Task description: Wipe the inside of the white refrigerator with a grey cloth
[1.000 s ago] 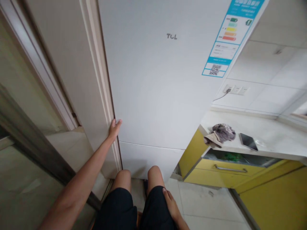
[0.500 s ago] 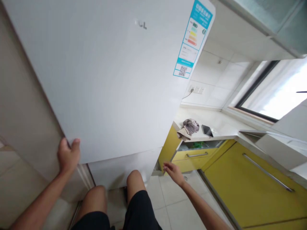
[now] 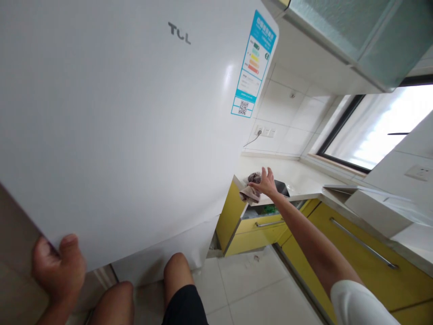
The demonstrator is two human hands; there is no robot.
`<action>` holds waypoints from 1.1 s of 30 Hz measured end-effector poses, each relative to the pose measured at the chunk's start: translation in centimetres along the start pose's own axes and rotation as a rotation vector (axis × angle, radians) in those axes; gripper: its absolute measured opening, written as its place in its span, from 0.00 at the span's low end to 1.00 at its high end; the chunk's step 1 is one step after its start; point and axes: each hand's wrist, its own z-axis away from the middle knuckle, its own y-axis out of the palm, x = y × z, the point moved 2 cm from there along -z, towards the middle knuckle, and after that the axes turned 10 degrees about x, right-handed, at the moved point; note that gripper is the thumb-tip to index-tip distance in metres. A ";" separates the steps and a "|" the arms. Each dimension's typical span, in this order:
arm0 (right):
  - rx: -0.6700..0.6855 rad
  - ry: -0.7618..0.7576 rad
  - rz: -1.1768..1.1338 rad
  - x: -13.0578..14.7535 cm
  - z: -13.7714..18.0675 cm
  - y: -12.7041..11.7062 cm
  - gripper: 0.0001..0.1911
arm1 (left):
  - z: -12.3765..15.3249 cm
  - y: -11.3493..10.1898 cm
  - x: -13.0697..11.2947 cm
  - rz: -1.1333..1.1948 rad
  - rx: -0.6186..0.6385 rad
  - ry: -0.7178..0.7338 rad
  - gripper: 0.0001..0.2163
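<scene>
My left hand (image 3: 61, 271) grips the lower outer edge of the white refrigerator door (image 3: 135, 135), thumb on the front and fingers curled behind it. The door bears a TCL logo and a blue-bordered energy label (image 3: 252, 67). My right hand (image 3: 265, 183) reaches over the counter with its fingers spread. It is over or just beside a crumpled brown patterned cloth (image 3: 250, 194), which hangs partly off the counter edge. Whether the fingertips touch the cloth I cannot tell. A dark flat device, like a phone or tablet (image 3: 283, 188), lies just behind my wrist.
The counter (image 3: 304, 178) runs along the tiled wall above yellow cabinets (image 3: 338, 253). Below the cloth is a yellow drawer (image 3: 260, 225) with a metal handle. A white box-like object (image 3: 379, 212) lies at right. A plugged socket (image 3: 260, 131) and glass-fronted upper cabinets (image 3: 352, 31) are above.
My left hand has come nearer and to the left with the refrigerator door's edge, so the door is swung further open. My right hand has risen from above the floor to the cloth, fingers spreading.
</scene>
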 end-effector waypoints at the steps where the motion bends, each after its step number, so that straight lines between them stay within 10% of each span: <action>1: 0.052 0.036 0.030 -0.2 -0.7 0.0 0.66 | 0.0 -0.1 0.2 -0.010 0.006 -0.002 0.34; 8: 0.223 0.167 0.098 -1.1 -3.0 2.9 0.69 | 0.3 -0.6 0.8 -0.079 -0.032 0.017 0.27; 19: 0.119 0.092 0.176 0.7 -1.4 3.1 0.31 | 1.2 0.0 2.0 -0.027 -0.154 0.094 0.27; 33: -0.314 -0.401 -0.239 3.3 22.0 -2.1 0.25 | 9.0 -5.4 0.0 0.230 0.128 -0.078 0.35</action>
